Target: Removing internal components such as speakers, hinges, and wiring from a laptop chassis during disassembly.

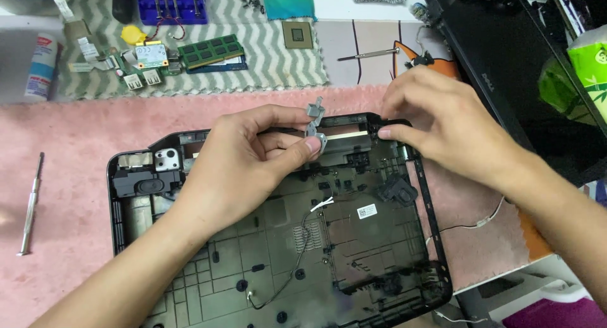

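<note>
Fingers of the left hand (243, 157) pinch a small grey metal hinge bracket (315, 127), holding it just above the far rim of the black laptop base shell (354, 239). Fingertips of the right hand (436, 122) press on the shell's far right corner, clenched lightly on its rim; whether they grip anything smaller there cannot be told. The shell lies open side up on a pink mat (69, 151) in the middle of the table. A screwdriver (30, 204) lies on the mat near the table's left edge. Green memory modules (210, 51) and a small circuit board (150, 54) rest toward the far edge, with another dark laptop part (499, 56) at the far right corner.
</note>
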